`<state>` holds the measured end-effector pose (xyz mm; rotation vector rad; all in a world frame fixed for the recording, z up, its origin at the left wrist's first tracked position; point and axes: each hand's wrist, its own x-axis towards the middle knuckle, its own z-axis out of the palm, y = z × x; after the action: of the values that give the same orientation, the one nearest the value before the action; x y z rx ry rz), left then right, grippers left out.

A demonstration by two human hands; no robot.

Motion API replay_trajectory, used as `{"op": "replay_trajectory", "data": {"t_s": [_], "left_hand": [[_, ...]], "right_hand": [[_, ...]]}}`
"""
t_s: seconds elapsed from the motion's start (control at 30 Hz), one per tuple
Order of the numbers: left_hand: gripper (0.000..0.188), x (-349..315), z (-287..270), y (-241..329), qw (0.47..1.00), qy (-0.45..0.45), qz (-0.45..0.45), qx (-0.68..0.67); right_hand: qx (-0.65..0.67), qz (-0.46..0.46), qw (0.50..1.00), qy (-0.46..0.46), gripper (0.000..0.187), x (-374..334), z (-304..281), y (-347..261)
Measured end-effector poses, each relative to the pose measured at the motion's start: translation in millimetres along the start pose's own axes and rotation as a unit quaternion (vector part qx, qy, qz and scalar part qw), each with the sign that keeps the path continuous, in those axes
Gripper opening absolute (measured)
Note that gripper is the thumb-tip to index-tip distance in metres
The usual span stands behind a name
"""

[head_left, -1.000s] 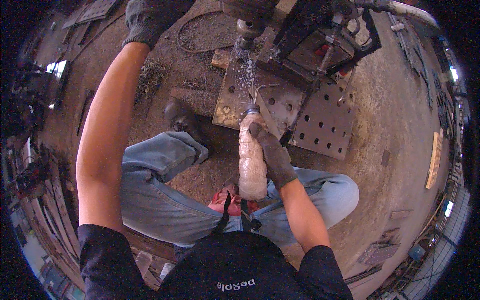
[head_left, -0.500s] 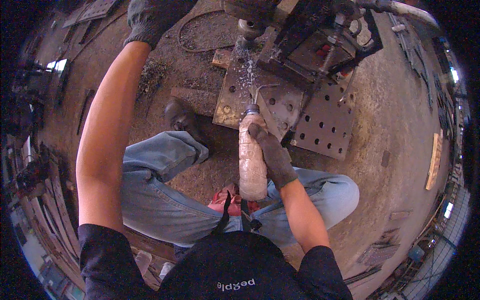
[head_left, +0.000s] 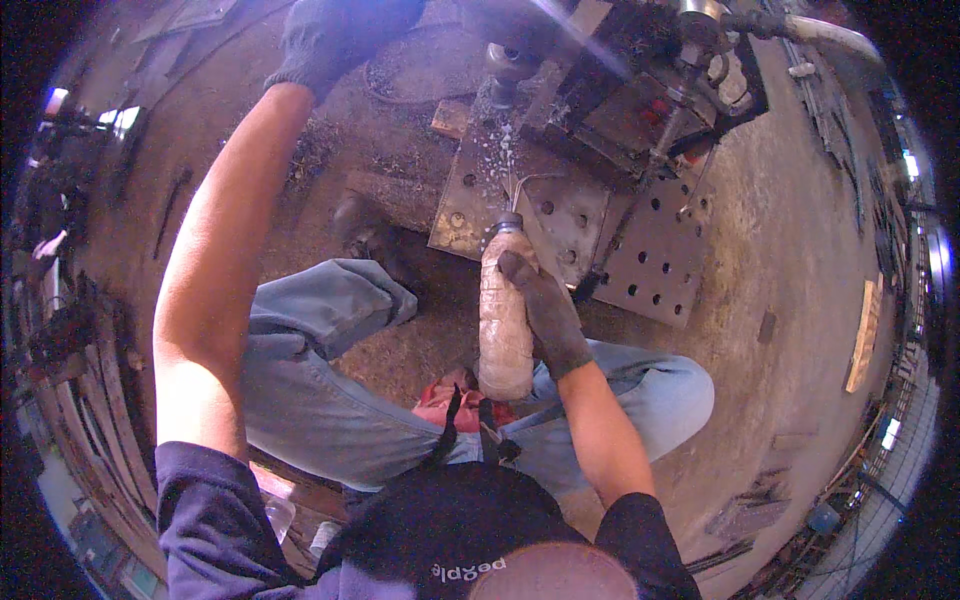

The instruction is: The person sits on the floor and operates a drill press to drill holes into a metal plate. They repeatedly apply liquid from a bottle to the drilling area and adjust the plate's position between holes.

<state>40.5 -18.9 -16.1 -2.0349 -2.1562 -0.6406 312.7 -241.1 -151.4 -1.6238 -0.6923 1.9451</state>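
Note:
My right hand (head_left: 545, 310), in a dark glove, grips a cloudy plastic bottle (head_left: 503, 325) tilted forward, and a thin stream of liquid arcs from its mouth onto a perforated steel plate (head_left: 560, 215). My left hand (head_left: 335, 35), also gloved, is raised at the top of the view, closed on what seems a lever of the drilling machine (head_left: 640, 80); the grip itself is cut off by the frame edge. The drill head (head_left: 505, 65) stands over the wet plate. I sit with my knees in blue jeans (head_left: 330, 340) spread apart.
A second perforated plate (head_left: 660, 255) lies right of the first. My dark shoe (head_left: 365, 230) rests on the dirt floor. Metal parts and racks line the left rim (head_left: 60, 300). A wooden strip (head_left: 862, 350) lies at the right.
The bottle stays tilted and keeps squirting liquid onto the plate. Both hands hold nearly the same places; the view has shifted only slightly.

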Motion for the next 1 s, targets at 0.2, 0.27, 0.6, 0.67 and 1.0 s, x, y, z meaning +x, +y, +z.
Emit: {"op": "replay_trajectory", "data": {"t_s": [0.2,0.27,0.6,0.67,1.0], "left_hand": [[0.046,3.9,8.8,-21.8,0.993,-0.005,0.113,0.032],[0.053,6.6,5.0,-44.5,0.996,-0.046,0.073,0.028],[0.036,16.2,36.1,-72.4,0.952,0.15,0.264,-0.038],[0.036,18.5,42.8,-76.2,0.96,0.131,0.246,-0.04],[0.043,15.3,43.2,-59.3,0.991,0.081,0.102,-0.041]], "right_hand": [[0.008,-0.032,0.999,0.01,0.051,-8.3,6.0,-10.8],[0.015,-0.062,0.998,-0.021,0.051,-3.7,13.4,-10.3],[0.03,-0.058,0.998,-0.017,0.059,12.5,-4.3,11.1],[0.03,-0.058,0.998,-0.015,0.06,14.2,-6.4,13.2],[0.034,-0.017,0.999,-0.015,0.069,9.5,-7.3,8.5]]}}
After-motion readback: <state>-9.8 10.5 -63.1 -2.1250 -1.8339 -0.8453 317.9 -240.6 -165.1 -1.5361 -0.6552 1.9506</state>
